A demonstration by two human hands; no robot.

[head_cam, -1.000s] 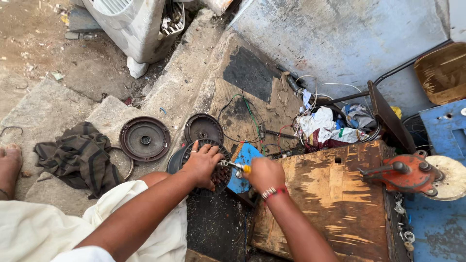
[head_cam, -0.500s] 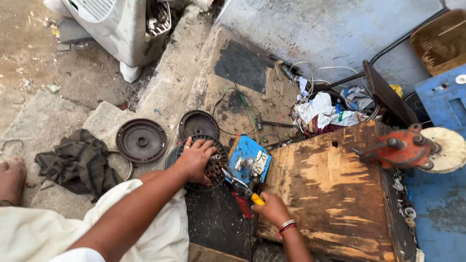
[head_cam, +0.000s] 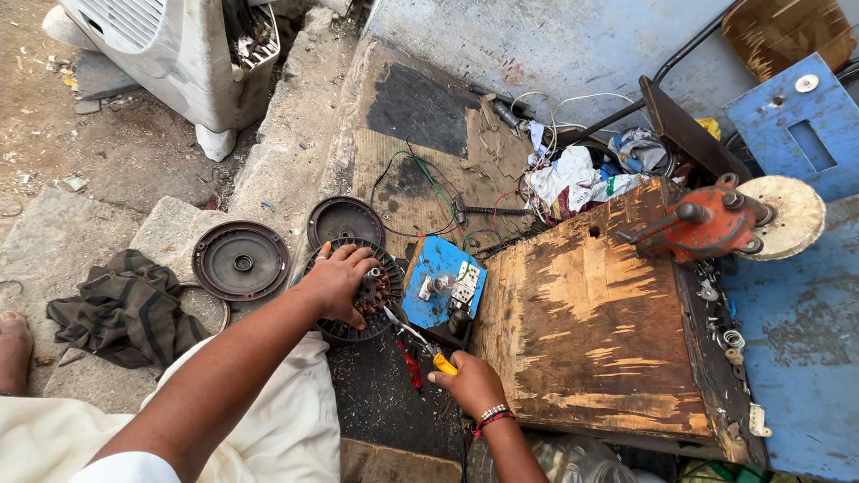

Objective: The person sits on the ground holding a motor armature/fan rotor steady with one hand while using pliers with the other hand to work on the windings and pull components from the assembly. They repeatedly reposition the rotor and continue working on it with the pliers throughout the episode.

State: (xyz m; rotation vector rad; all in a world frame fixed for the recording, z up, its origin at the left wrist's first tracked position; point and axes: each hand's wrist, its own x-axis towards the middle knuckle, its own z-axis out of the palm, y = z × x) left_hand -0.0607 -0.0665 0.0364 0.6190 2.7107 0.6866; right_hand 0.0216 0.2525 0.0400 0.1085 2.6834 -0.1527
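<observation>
My left hand (head_cam: 336, 282) rests on top of a round fan-motor stator (head_cam: 369, 295) with copper windings, gripping it against the black mat. My right hand (head_cam: 470, 385) is lower, near the front edge of the wooden box, and holds yellow-handled pliers (head_cam: 420, 342) whose jaws point up toward the stator's right edge. A blue electrical board (head_cam: 443, 284) with a switch and socket lies just right of the stator.
Two dark round motor covers (head_cam: 242, 260) (head_cam: 345, 221) lie left and behind. A worn wooden box (head_cam: 591, 313) stands at right, with a red winding machine (head_cam: 707, 224) on it. Loose wires (head_cam: 429, 192), a striped cloth (head_cam: 125, 309), a white cooler (head_cam: 170, 49) and a bare foot (head_cam: 13, 349) surround.
My right hand has pulled back from the stator toward me, taking the pliers down and to the right. My left hand stays on the stator.
</observation>
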